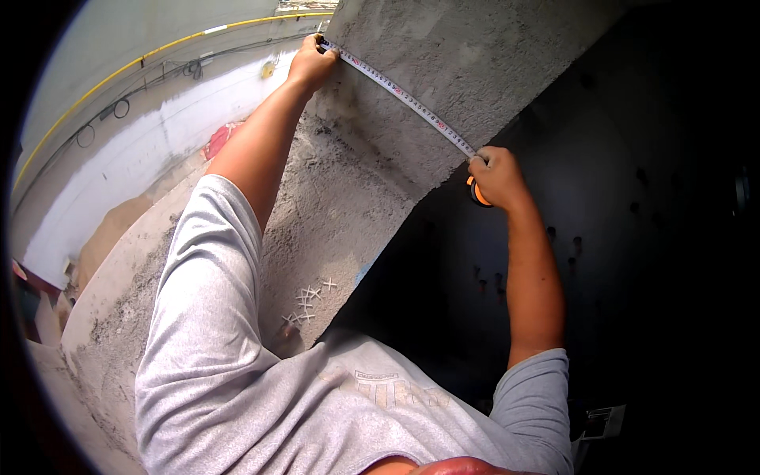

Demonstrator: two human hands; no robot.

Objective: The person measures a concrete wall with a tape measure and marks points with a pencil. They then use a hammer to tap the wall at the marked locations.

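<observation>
A tape measure's white blade [400, 93] stretches across a rough grey concrete face [451, 47], from upper left to lower right. At its far end my left hand [313, 63] pinches the dark tip against the left edge of the concrete. My right hand [499, 178] grips the black and orange case [477, 192] at the opposite edge, where the concrete meets deep shadow. Both arms are stretched out. Part of the case is hidden behind my right fingers.
Below the face runs a rough concrete ledge [317, 206] with several white cross-shaped spacers [307, 297] on it. Outside, to the left, are a yellow pipe [186, 39], dark cables and a red object [222, 138]. The right side is very dark.
</observation>
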